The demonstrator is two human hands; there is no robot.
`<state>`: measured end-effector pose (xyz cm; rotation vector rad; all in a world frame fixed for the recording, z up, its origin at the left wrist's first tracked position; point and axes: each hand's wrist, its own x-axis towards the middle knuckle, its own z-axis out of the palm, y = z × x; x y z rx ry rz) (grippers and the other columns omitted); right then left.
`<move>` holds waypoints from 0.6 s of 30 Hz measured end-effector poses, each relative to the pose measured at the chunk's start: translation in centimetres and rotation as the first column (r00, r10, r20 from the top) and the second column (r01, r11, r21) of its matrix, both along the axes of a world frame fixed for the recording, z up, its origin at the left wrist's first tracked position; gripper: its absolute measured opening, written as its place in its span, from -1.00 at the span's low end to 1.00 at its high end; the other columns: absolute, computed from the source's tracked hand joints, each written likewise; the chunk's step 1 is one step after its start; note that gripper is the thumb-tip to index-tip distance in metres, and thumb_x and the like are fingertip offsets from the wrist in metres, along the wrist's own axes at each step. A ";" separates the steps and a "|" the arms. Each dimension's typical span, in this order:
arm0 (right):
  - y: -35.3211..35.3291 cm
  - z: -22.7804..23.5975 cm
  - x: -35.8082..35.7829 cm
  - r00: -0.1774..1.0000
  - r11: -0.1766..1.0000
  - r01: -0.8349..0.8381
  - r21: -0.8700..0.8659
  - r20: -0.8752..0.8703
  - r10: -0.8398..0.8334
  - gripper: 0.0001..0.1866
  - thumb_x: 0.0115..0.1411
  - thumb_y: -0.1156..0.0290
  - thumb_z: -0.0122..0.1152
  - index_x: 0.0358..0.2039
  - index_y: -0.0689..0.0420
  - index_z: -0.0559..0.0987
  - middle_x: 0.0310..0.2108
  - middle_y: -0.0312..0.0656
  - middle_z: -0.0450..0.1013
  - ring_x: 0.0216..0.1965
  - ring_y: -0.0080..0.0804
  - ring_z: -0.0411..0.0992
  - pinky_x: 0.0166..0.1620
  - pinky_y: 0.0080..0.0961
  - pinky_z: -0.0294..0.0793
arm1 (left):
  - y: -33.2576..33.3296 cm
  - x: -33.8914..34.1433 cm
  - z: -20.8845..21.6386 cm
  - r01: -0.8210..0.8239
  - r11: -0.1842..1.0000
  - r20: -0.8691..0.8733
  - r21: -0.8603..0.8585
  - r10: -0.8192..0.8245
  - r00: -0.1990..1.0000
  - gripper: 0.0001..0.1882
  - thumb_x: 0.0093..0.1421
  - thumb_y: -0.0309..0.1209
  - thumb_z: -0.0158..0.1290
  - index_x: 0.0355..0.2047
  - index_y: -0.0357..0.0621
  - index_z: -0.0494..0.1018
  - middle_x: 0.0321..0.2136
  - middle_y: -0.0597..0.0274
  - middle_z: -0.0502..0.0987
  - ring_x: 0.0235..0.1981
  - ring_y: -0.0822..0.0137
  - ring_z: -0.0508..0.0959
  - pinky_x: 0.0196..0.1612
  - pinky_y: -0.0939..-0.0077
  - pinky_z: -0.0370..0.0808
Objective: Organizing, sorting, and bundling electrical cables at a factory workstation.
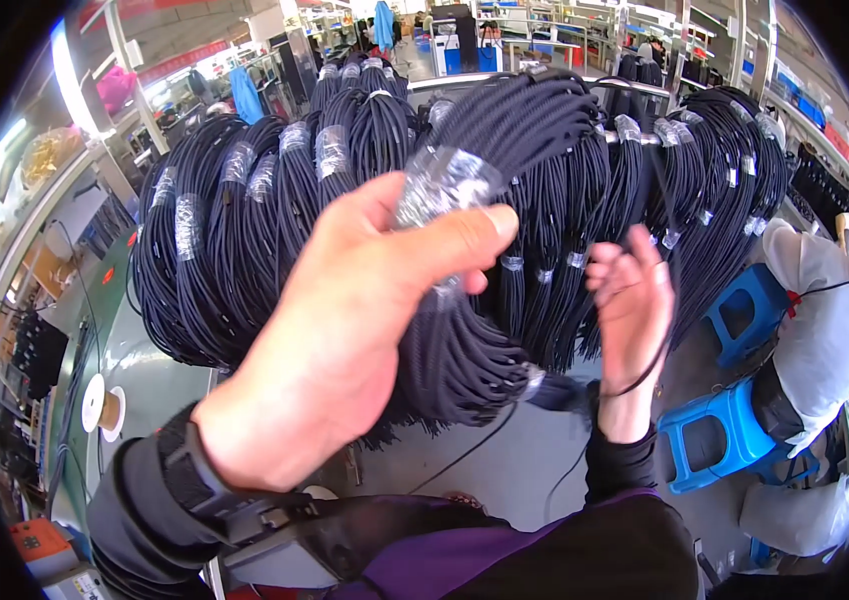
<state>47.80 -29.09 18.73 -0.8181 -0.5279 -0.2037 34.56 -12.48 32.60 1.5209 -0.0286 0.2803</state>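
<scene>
My left hand (345,300) is closed around a thick bundle of black cables (460,350), gripping it where clear plastic wrap (445,180) binds the strands. The held bundle's upper loop spreads toward the back right, and its lower part hangs below my fingers, with another wrapped spot near its end. To the right of it, my right hand (635,300) is raised with its fingers apart and slightly curled. A single dark cable loops beside that hand and across its wrist. Many more wrapped black cable bundles (215,240) hang in a row just behind both hands.
Blue plastic stools (715,435) stand at the right beside stuffed white sacks (820,340). A green table (140,350) with a cable spool (103,408) lies at the left. An orange-topped box (40,540) sits lower left. Workbenches and shelving fill the background.
</scene>
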 end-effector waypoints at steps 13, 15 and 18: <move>-4.8 10.0 17.5 0.936 0.931 -0.283 0.231 0.280 0.215 -0.34 0.14 0.13 -0.02 0.12 0.24 0.05 0.06 0.05 0.15 0.03 -0.16 0.22 0.07 -0.32 0.22 | -3.0 0.1 -1.5 -0.012 0.993 -0.015 -0.119 0.010 1.000 -0.77 -0.02 -0.43 0.06 -0.35 -0.24 0.33 -0.55 0.29 0.41 -0.48 0.51 0.39 -0.30 0.63 0.29; -9.2 9.2 21.8 0.973 0.891 0.231 0.390 -0.077 -0.218 -0.54 0.16 0.25 -0.04 -0.01 0.26 0.23 -0.03 0.02 0.25 -0.02 -0.21 0.27 0.02 -0.38 0.24 | -3.0 -0.2 -1.5 -0.017 0.997 -0.033 -0.074 0.014 0.999 -0.77 -0.03 -0.45 0.06 -0.35 -0.25 0.33 -0.54 0.28 0.42 -0.47 0.50 0.40 -0.29 0.62 0.30; -1.9 4.6 9.6 0.726 0.760 0.630 0.159 0.226 -0.649 -0.72 0.18 0.40 -0.11 -0.15 0.29 0.34 -0.27 -0.14 0.35 -0.26 -0.46 0.32 -0.12 -0.52 0.26 | -1.6 -0.4 -2.1 -0.120 0.992 -0.061 -0.040 0.117 0.991 -0.78 -0.01 -0.44 0.05 -0.35 -0.25 0.33 -0.55 0.28 0.42 -0.47 0.49 0.40 -0.29 0.63 0.29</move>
